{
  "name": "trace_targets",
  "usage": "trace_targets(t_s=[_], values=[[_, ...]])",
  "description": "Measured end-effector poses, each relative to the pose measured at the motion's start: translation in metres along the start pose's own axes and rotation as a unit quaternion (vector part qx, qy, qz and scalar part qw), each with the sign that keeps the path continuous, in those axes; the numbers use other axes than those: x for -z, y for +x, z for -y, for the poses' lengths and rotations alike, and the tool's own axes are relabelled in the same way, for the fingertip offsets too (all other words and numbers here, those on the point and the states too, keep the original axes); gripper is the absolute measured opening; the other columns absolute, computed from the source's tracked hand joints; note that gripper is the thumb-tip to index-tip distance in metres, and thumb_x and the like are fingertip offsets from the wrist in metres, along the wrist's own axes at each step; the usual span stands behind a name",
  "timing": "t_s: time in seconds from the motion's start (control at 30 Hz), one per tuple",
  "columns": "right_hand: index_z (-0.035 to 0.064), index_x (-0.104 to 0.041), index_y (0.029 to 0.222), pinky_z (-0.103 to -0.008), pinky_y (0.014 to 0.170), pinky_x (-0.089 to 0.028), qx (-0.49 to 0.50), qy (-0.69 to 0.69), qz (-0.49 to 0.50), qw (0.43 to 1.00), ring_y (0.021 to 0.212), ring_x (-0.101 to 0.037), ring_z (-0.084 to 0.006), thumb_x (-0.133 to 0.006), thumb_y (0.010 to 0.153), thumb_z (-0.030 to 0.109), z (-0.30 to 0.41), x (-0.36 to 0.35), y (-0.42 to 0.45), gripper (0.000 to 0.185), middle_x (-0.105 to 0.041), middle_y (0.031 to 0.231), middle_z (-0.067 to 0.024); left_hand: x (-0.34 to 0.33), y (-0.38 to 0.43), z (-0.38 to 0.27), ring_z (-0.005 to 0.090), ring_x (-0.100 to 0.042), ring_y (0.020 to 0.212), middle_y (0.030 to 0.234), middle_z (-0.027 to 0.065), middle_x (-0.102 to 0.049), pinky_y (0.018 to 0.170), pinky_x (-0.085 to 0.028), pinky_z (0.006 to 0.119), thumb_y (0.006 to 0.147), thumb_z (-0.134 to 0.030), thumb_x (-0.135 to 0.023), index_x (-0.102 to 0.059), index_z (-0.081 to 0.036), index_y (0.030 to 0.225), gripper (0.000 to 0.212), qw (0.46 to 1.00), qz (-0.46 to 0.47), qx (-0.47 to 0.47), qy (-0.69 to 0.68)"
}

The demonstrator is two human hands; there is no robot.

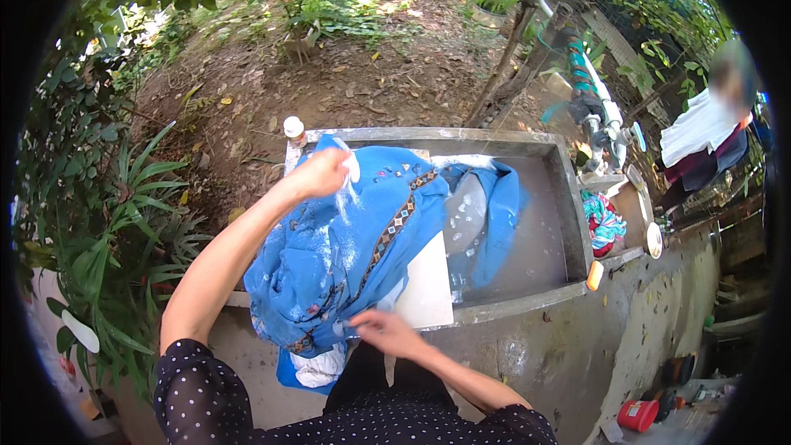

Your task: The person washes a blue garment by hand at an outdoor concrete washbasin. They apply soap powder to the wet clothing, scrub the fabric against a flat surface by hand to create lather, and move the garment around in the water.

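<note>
A wet blue garment point(383, 198) with a patterned trim band lies heaped over a pale board point(426, 284) on the concrete basin. One part of it hangs into the cloudy water. My left hand point(321, 174) grips a small white container point(352, 165) above the cloth. White powder point(345, 205) falls from it, and patches of powder lie on the fabric. My right hand point(392, 334) is at the garment's near edge, fingers partly extended beside the cloth. Whether those fingers pinch the fabric is unclear.
The concrete basin point(575, 216) holds greyish water. A white-capped bottle point(294, 131) stands on its far left corner, and an orange bar point(595, 275) lies on its right rim. Colourful cloth point(602, 222) sits beyond, near pipes point(612, 114). A person point(710, 117) is at far right.
</note>
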State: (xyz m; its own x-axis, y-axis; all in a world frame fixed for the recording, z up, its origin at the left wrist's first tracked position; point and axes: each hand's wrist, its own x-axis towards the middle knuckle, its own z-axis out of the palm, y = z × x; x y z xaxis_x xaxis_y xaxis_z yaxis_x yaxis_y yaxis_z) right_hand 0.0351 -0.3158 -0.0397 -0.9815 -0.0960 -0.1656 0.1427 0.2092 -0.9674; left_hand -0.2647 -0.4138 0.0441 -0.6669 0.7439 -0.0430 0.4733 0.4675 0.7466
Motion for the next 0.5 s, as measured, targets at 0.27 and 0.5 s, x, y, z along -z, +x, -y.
trace_targets(t_s=[0.27,0.5], values=[[-0.0064,-0.058,0.111,-0.0274,0.071,-0.047,-0.133,0.084,-0.394,0.906,0.084,-0.060,-0.0149,-0.071,0.080,0.046,-0.121,0.165,0.103,0.063,-0.065,0.090,-0.0104,-0.043,0.071,-0.025,0.0248,-0.062,0.086,0.088,0.0178,-0.066,0.078,-0.047,0.038,0.088,-0.003,-0.044,-0.060,0.003,0.094,0.018,0.997,0.028,-0.018,0.071],[-0.0069,-0.061,0.110,-0.0338,0.058,-0.047,-0.028,-0.002,-0.317,0.948,0.064,-0.061,-0.0160,-0.068,0.072,0.028,-0.083,0.131,0.179,0.052,-0.062,0.067,-0.0148,-0.074,0.000,0.044,0.0244,-0.062,0.074,0.082,0.0165,-0.067,0.065,-0.050,0.041,0.082,0.000,-0.046,-0.063,0.001,0.091,0.019,0.951,0.222,0.082,0.197]])
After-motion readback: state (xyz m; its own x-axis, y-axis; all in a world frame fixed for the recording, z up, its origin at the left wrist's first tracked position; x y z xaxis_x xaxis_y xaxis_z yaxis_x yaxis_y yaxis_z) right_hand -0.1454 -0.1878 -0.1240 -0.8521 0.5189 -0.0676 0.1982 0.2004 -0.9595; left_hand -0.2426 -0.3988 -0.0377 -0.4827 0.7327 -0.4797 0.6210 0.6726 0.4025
